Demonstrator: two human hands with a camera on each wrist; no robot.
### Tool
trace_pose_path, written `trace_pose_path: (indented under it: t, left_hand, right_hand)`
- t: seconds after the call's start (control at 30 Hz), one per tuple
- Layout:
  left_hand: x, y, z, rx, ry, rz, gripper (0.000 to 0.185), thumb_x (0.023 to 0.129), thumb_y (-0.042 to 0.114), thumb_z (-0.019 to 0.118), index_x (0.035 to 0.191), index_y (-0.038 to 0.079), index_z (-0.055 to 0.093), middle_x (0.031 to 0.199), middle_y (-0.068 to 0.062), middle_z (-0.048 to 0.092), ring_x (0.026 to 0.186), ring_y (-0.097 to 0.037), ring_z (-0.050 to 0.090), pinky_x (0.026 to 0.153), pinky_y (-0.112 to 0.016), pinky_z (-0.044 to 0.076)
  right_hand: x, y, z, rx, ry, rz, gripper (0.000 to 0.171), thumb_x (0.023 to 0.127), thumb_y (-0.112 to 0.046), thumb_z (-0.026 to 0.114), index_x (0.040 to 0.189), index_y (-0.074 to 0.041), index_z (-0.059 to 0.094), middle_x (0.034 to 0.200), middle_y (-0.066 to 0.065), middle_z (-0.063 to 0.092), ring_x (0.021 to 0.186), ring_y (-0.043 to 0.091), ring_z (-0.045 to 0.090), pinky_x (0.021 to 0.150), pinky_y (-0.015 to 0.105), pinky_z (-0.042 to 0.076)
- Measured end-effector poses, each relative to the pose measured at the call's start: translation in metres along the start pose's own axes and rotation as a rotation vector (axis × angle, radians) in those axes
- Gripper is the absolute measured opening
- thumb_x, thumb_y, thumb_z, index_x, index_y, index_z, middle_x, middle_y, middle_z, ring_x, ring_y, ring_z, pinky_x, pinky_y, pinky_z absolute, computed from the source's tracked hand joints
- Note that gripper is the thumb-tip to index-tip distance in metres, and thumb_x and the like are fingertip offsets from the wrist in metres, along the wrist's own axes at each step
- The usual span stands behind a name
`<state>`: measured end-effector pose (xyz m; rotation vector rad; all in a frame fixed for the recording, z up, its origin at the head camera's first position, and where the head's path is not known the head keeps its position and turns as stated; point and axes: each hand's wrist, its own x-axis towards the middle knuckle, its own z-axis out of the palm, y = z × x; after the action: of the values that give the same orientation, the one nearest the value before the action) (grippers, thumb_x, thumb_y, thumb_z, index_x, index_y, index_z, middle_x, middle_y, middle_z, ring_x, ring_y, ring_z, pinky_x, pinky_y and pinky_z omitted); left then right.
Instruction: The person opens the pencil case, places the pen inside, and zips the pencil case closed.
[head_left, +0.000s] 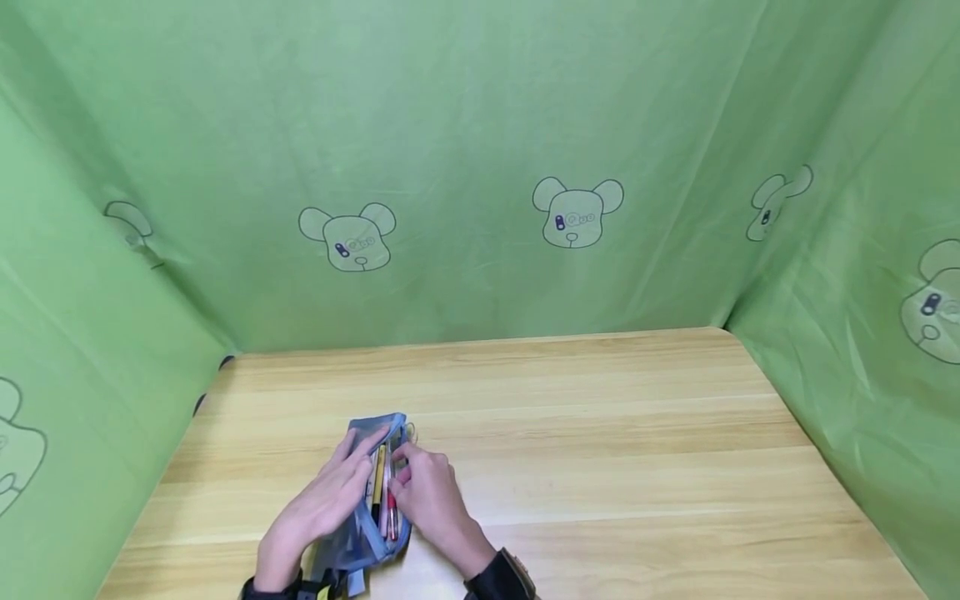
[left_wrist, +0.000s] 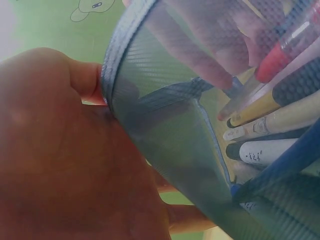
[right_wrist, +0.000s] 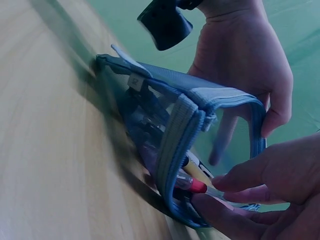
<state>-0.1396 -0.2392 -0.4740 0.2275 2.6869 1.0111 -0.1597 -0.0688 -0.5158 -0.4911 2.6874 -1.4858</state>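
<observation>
A blue mesh pencil pouch [head_left: 369, 500] lies open on the wooden table [head_left: 600, 433], near its front left. Several pens [head_left: 384, 492] lie inside it, among them a yellow one and one with a red tip [right_wrist: 197, 186]. My left hand [head_left: 348, 467] grips the pouch's left side, with the fingers curled over the upper rim [right_wrist: 225, 95]; in the left wrist view the mesh wall [left_wrist: 165, 130] lies against my palm. My right hand [head_left: 405, 475] pinches the pouch's right rim, and its fingertips [right_wrist: 225, 182] lie close to the pen ends. The pouch's far end is partly hidden by both hands.
Green cloth walls printed with bear heads [head_left: 573, 212] close off the table at the back and on both sides. Bare wood [head_left: 637, 500] stretches right of the hands. A black wrist device [right_wrist: 165, 22] sits on my left forearm.
</observation>
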Motion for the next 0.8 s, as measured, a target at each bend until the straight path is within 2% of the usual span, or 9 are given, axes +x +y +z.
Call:
trace_pose_path:
  t: [0.17, 0.43, 0.63, 0.8]
  left_hand:
    - [0.0, -0.001, 0.0, 0.006, 0.006, 0.009, 0.054, 0.112, 0.03, 0.02, 0.164, 0.018, 0.027, 0.165, -0.035, 0.006, 0.151, -0.053, 0.009, 0.111, -0.079, 0.021]
    - [0.0, 0.002, 0.003, 0.024, 0.017, 0.001, 0.053, 0.112, 0.028, 0.025, 0.164, 0.018, 0.029, 0.165, -0.035, 0.006, 0.15, -0.054, 0.009, 0.112, -0.078, 0.018]
    - [-0.001, 0.006, 0.005, 0.04, 0.018, -0.019, 0.053, 0.111, 0.031, 0.029, 0.164, 0.02, 0.03, 0.165, -0.035, 0.004, 0.147, -0.06, 0.01, 0.11, -0.08, 0.017]
    - [-0.001, 0.006, 0.006, 0.052, 0.011, -0.022, 0.054, 0.112, 0.034, 0.031, 0.164, 0.021, 0.029, 0.165, -0.034, 0.003, 0.146, -0.063, 0.009, 0.109, -0.082, 0.016]
  right_hand:
    - [0.001, 0.0, -0.003, -0.024, 0.008, -0.007, 0.024, 0.083, 0.011, 0.071, 0.105, 0.002, 0.073, 0.073, 0.002, 0.068, 0.058, 0.001, 0.057, 0.05, 0.011, 0.049]
    - [0.003, 0.006, -0.01, -0.021, 0.026, -0.012, 0.015, 0.084, 0.008, 0.069, 0.096, 0.001, 0.075, 0.067, -0.003, 0.064, 0.053, 0.0, 0.052, 0.047, 0.015, 0.048]
    - [0.008, 0.016, -0.02, -0.062, 0.094, 0.003, 0.009, 0.083, 0.003, 0.071, 0.085, -0.006, 0.073, 0.063, -0.009, 0.06, 0.052, 0.0, 0.05, 0.05, 0.018, 0.046]
    - [0.011, 0.021, -0.028, -0.062, 0.122, 0.04, 0.009, 0.084, 0.002, 0.071, 0.086, -0.007, 0.073, 0.064, -0.009, 0.06, 0.055, 0.003, 0.053, 0.054, 0.021, 0.048]
